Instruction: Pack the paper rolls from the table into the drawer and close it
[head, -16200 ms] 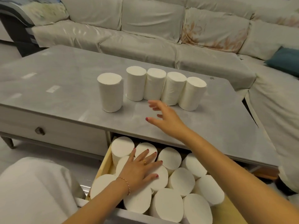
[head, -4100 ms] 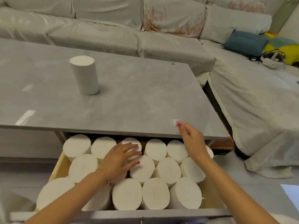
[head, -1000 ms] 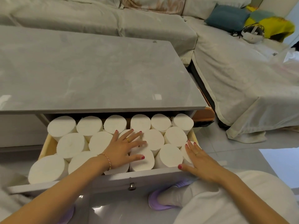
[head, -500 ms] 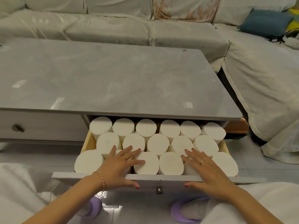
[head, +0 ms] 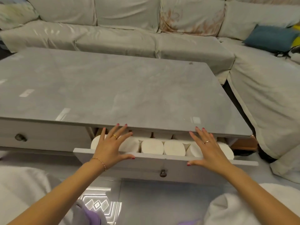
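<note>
Paper rolls (head: pixel 152 146) fill the partly open drawer (head: pixel 146 161); left hand (head: pixel 110 147) and right hand (head: pixel 209 151) lie flat, fingers spread, atop them.

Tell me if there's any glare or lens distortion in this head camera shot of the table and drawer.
Head view: pale rectangular reflections glare off the glossy table top, at its left and near the right hand; a bright patterned reflection shines on the floor below the drawer; wide-angle bending curves the table's front edge; the paper rolls stay sharp.
</note>
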